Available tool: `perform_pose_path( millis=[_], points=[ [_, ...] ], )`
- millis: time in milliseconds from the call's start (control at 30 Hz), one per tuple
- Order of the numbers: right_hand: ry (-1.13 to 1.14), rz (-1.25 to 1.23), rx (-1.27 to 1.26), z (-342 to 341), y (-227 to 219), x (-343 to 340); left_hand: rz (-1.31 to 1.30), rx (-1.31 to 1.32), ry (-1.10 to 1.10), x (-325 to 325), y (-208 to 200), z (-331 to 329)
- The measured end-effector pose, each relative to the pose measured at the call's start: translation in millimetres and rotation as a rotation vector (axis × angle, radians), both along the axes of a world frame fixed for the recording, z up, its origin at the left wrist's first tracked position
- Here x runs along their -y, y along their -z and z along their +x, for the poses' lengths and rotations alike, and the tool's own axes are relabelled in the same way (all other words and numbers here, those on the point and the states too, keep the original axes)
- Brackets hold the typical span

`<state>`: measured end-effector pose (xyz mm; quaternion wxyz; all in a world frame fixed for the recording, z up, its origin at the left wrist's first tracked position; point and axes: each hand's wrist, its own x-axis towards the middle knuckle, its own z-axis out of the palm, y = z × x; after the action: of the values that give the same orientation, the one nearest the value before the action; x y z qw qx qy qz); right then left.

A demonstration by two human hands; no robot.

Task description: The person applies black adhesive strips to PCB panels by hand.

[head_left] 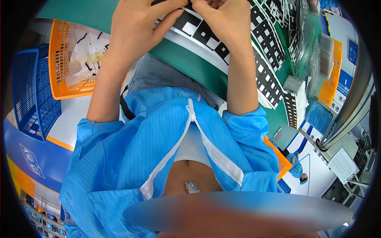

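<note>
Both my hands are at the upper edge of the view, over a white sheet with black cut-out shapes [202, 33] on the green table. My left hand [133, 29] has its thumb and forefinger drawn close together at the sheet's top side. Close beside it, my right hand [230, 25] is closed, with the fingers curled inward and the thumb pointing toward the left fingertips. Whatever lies between the fingertips is too small and too near the picture's edge to make out. More sheets with black shapes [268, 81] lie overlapping to the right of my right forearm.
A stack of black-and-white sheets [293, 101] stands at the table's right edge, near clear plastic wrapping [313, 67]. At my left are an orange basket [59, 93] holding paper and black scraps, and a blue crate [29, 93]. Another person [297, 166] is farther off at right.
</note>
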<state>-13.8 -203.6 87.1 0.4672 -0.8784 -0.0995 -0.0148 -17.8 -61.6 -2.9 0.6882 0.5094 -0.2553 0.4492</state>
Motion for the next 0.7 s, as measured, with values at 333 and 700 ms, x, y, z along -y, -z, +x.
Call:
perform_pose_path(
  millis=[333, 700],
  points=[
    [-0.19, -0.247, 0.24, 4.8, -1.0, 4.7, 0.042, 0.085, -0.058, 5.3, 8.9, 6.7],
    [0.157, 0.565, -0.022, 6.7, -3.3, 59.5, 0.101, 0.108, -0.005, -12.0, -10.8, -2.5]
  ],
)
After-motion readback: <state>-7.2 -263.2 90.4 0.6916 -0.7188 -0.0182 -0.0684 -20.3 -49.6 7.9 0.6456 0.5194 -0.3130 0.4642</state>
